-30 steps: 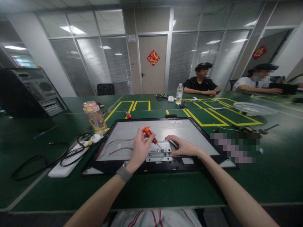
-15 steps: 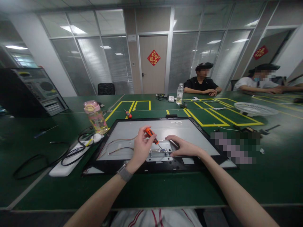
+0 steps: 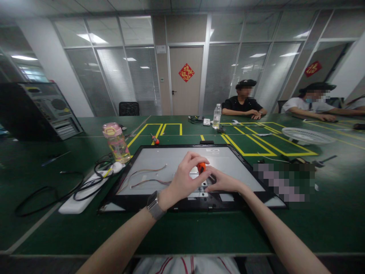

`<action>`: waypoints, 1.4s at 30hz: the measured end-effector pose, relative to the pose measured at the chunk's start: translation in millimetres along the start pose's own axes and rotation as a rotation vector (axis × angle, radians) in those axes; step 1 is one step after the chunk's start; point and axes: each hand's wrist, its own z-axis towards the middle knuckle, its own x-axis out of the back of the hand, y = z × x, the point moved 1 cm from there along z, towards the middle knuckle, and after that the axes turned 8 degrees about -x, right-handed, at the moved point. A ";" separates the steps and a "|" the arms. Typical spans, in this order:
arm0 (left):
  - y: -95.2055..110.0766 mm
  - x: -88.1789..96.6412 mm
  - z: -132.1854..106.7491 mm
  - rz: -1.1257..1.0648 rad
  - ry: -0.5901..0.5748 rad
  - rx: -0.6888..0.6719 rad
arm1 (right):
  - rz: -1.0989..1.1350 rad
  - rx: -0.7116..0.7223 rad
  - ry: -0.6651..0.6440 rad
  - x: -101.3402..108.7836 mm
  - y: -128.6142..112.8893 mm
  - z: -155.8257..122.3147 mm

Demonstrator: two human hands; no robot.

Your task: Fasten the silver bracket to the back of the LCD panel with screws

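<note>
A flat display panel (image 3: 245,175) with a black frame lies on the green table, its grey metal back facing up. My left hand (image 3: 185,177) is closed around the orange handle of a screwdriver (image 3: 201,167), which stands roughly upright over a metal bracket (image 3: 203,194) near the panel's front edge. Most of the bracket and the screwdriver's tip are hidden behind my left hand. My right hand (image 3: 224,180) curves round the bracket's right side, thumb near and fingers beyond, close to the screwdriver. Thin wires (image 3: 148,180) lie loose on the panel to the left.
Left of the panel are a white power strip (image 3: 76,199) with black cables and a pink-lidded bottle (image 3: 115,142). A computer tower (image 3: 40,110) stands far left. Beyond the panel are a red-handled tool (image 3: 155,140) and a water bottle (image 3: 217,116). People (image 3: 243,101) sit opposite.
My left hand has moved right with the screwdriver, which went from leaning to nearly upright and now sits beside my right hand. My right hand has hardly moved.
</note>
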 end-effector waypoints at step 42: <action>-16.6 -0.1 -15.9 -0.108 0.315 0.166 | -0.023 -0.011 -0.026 1.9 -1.2 -0.6</action>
